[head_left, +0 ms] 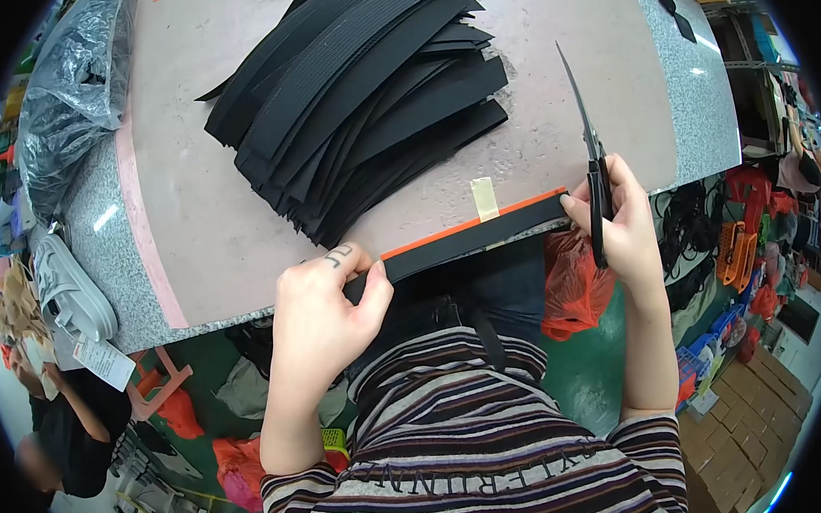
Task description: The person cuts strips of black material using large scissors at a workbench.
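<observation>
A black flat strip stretches between my two hands along the near edge of the table. My left hand is closed, pinching its left end between thumb and fingers. At the other end, my right hand presses the strip with its thumb. The same hand also holds black-handled scissors, whose blades point away from me over the table. Just behind the strip lies a thin orange strip, with a piece of pale tape across it. Farther back is a large heap of black strips.
On the table's left are a clear plastic bag and a grey shoe with a tag. A red plastic bag hangs below the table edge. Another person is at lower left. Cardboard lies on the floor at right.
</observation>
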Available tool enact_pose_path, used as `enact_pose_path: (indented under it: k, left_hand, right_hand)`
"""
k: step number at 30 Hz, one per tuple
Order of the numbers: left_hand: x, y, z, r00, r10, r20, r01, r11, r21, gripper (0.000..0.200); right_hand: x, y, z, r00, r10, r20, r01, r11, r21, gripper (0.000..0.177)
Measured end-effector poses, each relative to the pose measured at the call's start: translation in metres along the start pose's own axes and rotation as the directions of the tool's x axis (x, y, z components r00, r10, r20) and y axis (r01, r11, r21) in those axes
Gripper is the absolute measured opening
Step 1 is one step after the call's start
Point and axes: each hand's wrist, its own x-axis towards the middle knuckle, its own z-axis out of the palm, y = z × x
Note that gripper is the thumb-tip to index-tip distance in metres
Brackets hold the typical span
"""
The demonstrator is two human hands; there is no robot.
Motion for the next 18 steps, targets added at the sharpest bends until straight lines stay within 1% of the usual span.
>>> enact_pose_path:
  k: [1, 2, 4, 5, 6, 8, 10, 11, 12, 13, 14, 15, 16, 18]
  left_hand:
    - [-0.001, 0.0, -0.001, 1.0, 0.005, -0.003, -0.004, 1.0, 0.011, 0.013]
    - [-0.002, 0.0, -0.004, 0.995, 0.081, -0.062, -0.084, 0.995, -0.051, 0.011]
    - [-0.004, -0.002, -0.014, 0.95, 0.229, -0.212, -0.262, 0.954, -0.143, 0.006]
    - [-0.006, 0.001, -0.025, 0.918, 0.241, -0.314, -0.3, 0.941, -0.155, 0.004]
    - [-0.001, -0.003, -0.034, 0.842, 0.316, -0.437, -0.396, 0.912, -0.104, 0.003]
    - [0.014, -0.005, -0.046, 0.817, 0.204, -0.54, -0.293, 0.953, -0.083, 0.004]
    - [0.031, -0.025, -0.048, 0.828, 0.148, -0.541, -0.287, 0.941, -0.181, 0.006]
    - [0.033, -0.031, -0.047, 0.844, 0.111, -0.525, -0.274, 0.93, -0.244, 0.006]
    - [0.032, -0.032, -0.049, 0.856, 0.074, -0.512, -0.28, 0.899, -0.338, 0.006]
    - [0.03, -0.032, -0.05, 0.87, 0.038, -0.492, -0.28, 0.859, -0.429, 0.006]
    - [0.027, -0.033, -0.05, 0.885, 0.002, -0.465, -0.273, 0.812, -0.516, 0.006]
    - [0.024, -0.033, -0.052, 0.898, 0.006, -0.44, -0.281, 0.777, -0.563, 0.007]
    - [0.024, -0.032, -0.052, 0.896, 0.009, -0.443, -0.292, 0.763, -0.576, 0.007]
    - [0.023, -0.028, -0.05, 0.897, 0.017, -0.442, -0.311, 0.735, -0.602, 0.006]
  right_hand:
    - [-0.001, -0.003, 0.0, 1.0, 0.017, 0.006, -0.017, 1.0, 0.027, 0.024]
    - [-0.001, -0.007, 0.0, 1.0, 0.028, 0.013, -0.029, 0.998, 0.053, 0.024]
    - [0.001, -0.025, 0.002, 0.998, -0.035, -0.047, 0.042, 0.989, 0.144, 0.022]
    - [0.003, -0.048, 0.004, 0.99, -0.102, -0.101, 0.117, 0.983, 0.144, 0.02]
    - [0.011, -0.064, 0.003, 0.963, -0.216, -0.164, 0.23, 0.97, 0.075, 0.019]
    - [0.022, -0.097, 0.002, 0.939, -0.287, -0.19, 0.315, 0.938, 0.142, 0.022]
    - [0.027, -0.107, 0.006, 0.905, -0.417, -0.084, 0.425, 0.878, 0.22, 0.023]
    - [0.021, -0.104, 0.009, 0.886, -0.459, 0.063, 0.447, 0.882, 0.15, 0.026]
    - [0.011, -0.103, 0.015, 0.863, -0.422, 0.277, 0.431, 0.902, 0.03, 0.027]
    - [0.002, -0.103, 0.022, 0.799, -0.365, 0.478, 0.457, 0.885, -0.088, 0.029]
    - [-0.009, -0.088, 0.037, 0.782, -0.223, 0.582, 0.321, 0.945, -0.069, 0.036]
    - [-0.017, -0.087, 0.045, 0.708, 0.004, 0.706, 0.161, 0.973, -0.167, 0.045]
    - [-0.024, -0.087, 0.062, 0.683, 0.01, 0.73, 0.023, 0.999, -0.035, 0.049]
    - [-0.021, -0.096, 0.08, 0.649, 0.041, 0.76, 0.003, 0.998, -0.056, 0.037]
